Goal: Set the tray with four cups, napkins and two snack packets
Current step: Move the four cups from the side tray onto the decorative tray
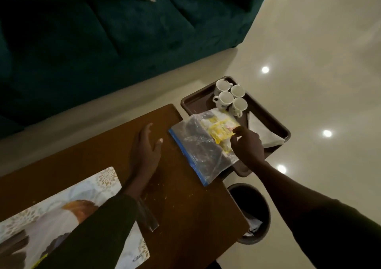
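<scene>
Four white ceramic cups (230, 98) and a folded white napkin (262, 133) already sit on the dark brown plastic tray (191, 101), centre-right of frame. Your right hand (247, 147) pinches a yellow snack packet (221, 130) w/ clear zip bag (203, 147) over tray's near edge. Left hand (146, 149) flat, loose, holding nothing. Packets not yet down.

Clear zip bag (203, 145) covers near part of tray (268, 116). Yellow packet (221, 129) inside: print too blurred to read. Right hand (246, 145) fingertips buried in bag plastic. Placemat (68, 207) cut off at bottom-left edge, sleeve (99, 233) over it. Bin (250, 213) partly behind table (185, 207).
</scene>
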The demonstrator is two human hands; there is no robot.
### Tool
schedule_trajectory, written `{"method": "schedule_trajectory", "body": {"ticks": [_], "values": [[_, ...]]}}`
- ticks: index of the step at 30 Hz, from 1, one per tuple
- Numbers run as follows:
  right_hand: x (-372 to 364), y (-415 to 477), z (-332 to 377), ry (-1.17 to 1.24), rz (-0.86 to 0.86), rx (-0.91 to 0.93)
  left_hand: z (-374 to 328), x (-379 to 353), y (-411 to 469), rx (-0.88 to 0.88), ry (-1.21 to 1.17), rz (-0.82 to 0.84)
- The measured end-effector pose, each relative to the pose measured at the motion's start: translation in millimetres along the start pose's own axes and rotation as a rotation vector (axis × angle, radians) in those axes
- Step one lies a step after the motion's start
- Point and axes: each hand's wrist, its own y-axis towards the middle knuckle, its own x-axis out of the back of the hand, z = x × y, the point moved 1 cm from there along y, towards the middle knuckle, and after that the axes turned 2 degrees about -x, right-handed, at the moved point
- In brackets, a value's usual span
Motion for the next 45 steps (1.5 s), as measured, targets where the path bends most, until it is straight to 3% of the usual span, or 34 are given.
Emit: {"method": "schedule_trajectory", "body": {"ticks": [13,23,28,45], "values": [[-6.7,93.5,-56.6,0.142,-0.152,-0.085,-64.4,-116.2,62.9,-0.073,-0.042,0.228],[2.6,200.7,-76.0,0.248,-0.044,-0.084,-109.9,-201.8,139.7,-0.07,0.052,0.22],[-9.6,220.6,-76.7,0.183,0.15,-0.017,-128.7,-241.4,158.4,-0.119,0.147,0.373],[-37.5,201.8,-87.4,0.143,0.123,-0.033,-123.6,-267.2,161.0,-0.015,0.14,0.238]]}}
